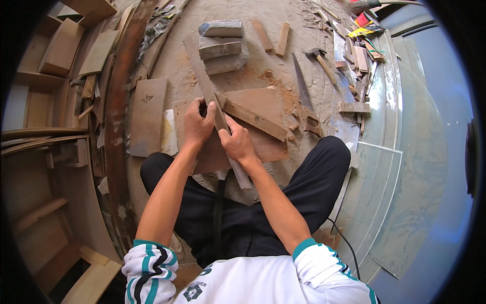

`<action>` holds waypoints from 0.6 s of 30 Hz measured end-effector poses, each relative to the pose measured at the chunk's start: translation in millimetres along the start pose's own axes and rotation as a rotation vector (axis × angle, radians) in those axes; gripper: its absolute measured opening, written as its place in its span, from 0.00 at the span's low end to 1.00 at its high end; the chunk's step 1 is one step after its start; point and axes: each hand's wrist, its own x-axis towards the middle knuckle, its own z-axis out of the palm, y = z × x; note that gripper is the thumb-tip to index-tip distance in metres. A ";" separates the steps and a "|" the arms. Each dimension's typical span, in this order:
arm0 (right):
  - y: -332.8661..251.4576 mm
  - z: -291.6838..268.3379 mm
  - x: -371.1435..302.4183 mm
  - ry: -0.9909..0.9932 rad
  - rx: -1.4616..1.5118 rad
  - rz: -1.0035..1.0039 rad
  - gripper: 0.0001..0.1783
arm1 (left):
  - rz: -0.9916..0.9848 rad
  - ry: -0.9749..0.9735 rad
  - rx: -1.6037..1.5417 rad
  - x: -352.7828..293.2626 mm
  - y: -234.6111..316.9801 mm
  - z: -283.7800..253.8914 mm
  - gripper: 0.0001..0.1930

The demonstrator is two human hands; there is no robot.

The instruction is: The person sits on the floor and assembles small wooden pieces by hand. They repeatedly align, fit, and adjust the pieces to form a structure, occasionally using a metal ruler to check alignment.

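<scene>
A long, thin wooden strip [202,76] slants away from me between my knees. My left hand [199,122] is closed around its left side, thumb and fingers pinching it. Lower down, my right hand [237,142] grips the same strip from the right, its thumb raised along the edge. Beneath lie flat brown boards [268,148] on the ground. A thicker wooden batten [255,120] rests across them, its upper end close against the strip.
Grey blocks [228,63] are piled ahead. Two short wood pieces [261,35], a hammer [325,68] and a handsaw [302,90] lie to the right, near wood scraps [360,60] and glass sheets [364,192]. Another board [148,116] and wooden shelving [43,202] stand left.
</scene>
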 end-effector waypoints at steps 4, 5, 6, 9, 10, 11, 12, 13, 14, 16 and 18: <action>4.6 2.3 0.2 0.008 0.000 -0.027 0.35 | 0.006 0.002 0.045 1.6 0.8 -3.2 0.15; 4.7 1.6 0.4 0.004 0.001 -0.022 0.35 | 0.010 0.013 0.051 1.9 1.3 -3.1 0.15; 4.8 0.7 0.7 -0.001 0.002 -0.018 0.36 | 0.015 0.023 0.056 1.3 2.0 -2.5 0.15; 1.3 -1.3 0.0 -0.027 -0.011 0.020 0.36 | -0.001 0.028 0.071 0.4 5.2 -4.0 0.15; 3.3 -1.0 0.0 -0.017 -0.009 0.012 0.36 | -0.011 0.023 0.075 0.5 6.9 -4.1 0.15; 5.5 -0.4 0.3 -0.007 -0.007 0.003 0.36 | -0.011 0.016 0.077 0.5 8.7 -3.9 0.15; 7.5 -0.1 0.5 0.002 -0.004 -0.006 0.36 | -0.010 0.009 0.080 0.6 10.6 -3.3 0.15; 7.5 1.2 0.2 0.004 -0.002 -0.011 0.36 | -0.013 0.004 0.086 0.1 11.0 -4.2 0.15; 7.5 2.2 -0.3 0.006 0.000 -0.016 0.36 | -0.006 0.009 0.084 -0.1 11.4 -4.9 0.14; 4.9 1.5 -1.0 -0.005 0.002 0.008 0.36 | 0.005 0.017 0.076 -0.3 13.1 -5.3 0.14; -1.0 -1.7 -1.1 -0.027 0.012 0.051 0.37 | -0.008 0.002 0.066 -0.5 15.5 -6.0 0.14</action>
